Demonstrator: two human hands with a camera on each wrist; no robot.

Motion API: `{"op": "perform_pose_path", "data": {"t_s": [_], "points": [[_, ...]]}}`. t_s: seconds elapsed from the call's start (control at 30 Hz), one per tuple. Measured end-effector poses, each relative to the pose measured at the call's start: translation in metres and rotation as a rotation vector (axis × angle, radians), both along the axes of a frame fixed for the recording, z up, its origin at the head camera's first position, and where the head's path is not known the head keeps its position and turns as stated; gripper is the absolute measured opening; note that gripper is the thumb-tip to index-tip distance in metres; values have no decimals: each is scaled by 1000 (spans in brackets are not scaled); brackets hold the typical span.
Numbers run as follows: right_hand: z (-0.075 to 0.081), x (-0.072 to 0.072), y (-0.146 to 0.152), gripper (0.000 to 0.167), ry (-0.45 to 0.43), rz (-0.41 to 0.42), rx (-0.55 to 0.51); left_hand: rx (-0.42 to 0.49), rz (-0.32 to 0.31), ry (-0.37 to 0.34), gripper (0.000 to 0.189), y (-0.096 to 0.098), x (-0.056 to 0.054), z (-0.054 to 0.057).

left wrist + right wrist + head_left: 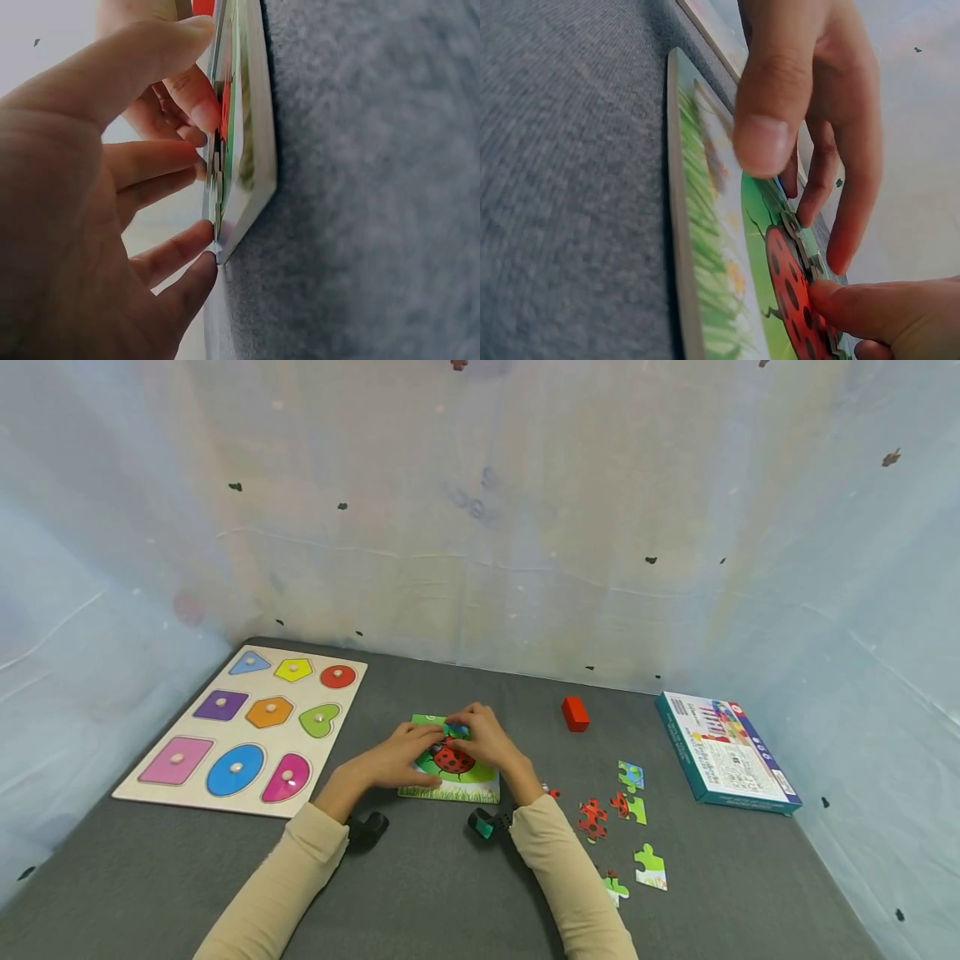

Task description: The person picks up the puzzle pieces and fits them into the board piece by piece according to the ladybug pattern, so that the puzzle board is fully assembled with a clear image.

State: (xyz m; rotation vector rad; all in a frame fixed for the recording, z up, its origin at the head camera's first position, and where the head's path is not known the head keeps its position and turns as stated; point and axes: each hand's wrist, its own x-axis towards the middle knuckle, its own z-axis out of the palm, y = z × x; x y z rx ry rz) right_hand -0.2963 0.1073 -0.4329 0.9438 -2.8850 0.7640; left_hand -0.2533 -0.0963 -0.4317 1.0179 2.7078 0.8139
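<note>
A puzzle board [480, 795] with a red spotted ladybug picture [452, 762] lies on the dark grey table. At the board's left side is my left hand [397, 758], fingers stretched over its upper left part and thumb above the grass strip. My right hand [487, 742] reaches over the board's top right. Its thumb and fingers pinch a partly hidden puzzle piece with blue on it [457, 730]. In the right wrist view, the right thumb [832, 300] is at the ladybug's edge, and the left fingertips [838, 259] are close by.
Several loose puzzle pieces [592, 820] lie right of my right forearm. A red block [576, 714] stands behind them, and a teal-edged box [731, 752] lies farther right. A shape board with knobbed pieces [258, 747] is at the left. Pale sheeting [465, 593] hangs behind the table.
</note>
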Motion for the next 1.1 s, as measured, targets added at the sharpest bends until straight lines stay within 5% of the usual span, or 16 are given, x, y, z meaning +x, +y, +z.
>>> {"op": "perform_pose_path", "data": {"t_s": [0.3, 0.67, 1.1], "points": [[0, 2, 3, 40, 37, 38, -14, -53, -8, 32, 77, 1, -1, -2], [-2, 16, 23, 41, 183, 182, 119, -81, 2, 67, 78, 0, -3, -7], [-7, 17, 31, 51, 113, 279, 65, -138, 8, 148, 90, 8, 0, -8]]}}
